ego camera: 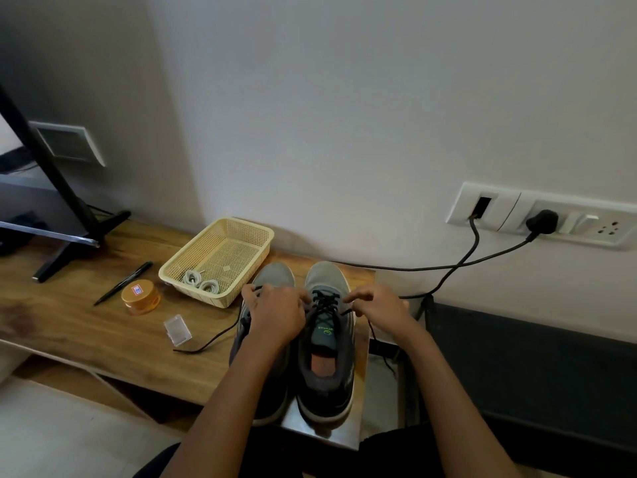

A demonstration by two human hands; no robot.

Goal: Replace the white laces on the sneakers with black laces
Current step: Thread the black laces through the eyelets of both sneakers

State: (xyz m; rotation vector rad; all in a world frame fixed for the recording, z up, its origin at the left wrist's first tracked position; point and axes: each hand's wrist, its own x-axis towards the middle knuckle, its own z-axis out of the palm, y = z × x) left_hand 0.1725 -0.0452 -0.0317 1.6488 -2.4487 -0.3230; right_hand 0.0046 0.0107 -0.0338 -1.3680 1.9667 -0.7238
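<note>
Left hand (275, 313) and right hand (377, 305) each pinch, it seems, an end of the black lace (325, 303) above the sneaker (325, 391), with a basket (241, 223) beyond it.

Two grey sneakers sit side by side at the right end of the wooden table (69, 322), toes to the wall. The right sneaker (324, 276) has a black lace (324, 301) criss-crossed through it. The left hand (275, 315) lies over the left sneaker (275, 274) and pinches the lace, and the right hand (377, 303) pinches it on the other side. One tail trails onto the table. The white laces (201, 282) are coiled in the cream basket (220, 222). An orange tin (140, 296), pen (124, 282) and clear box (177, 330) lie nearby.
</note>
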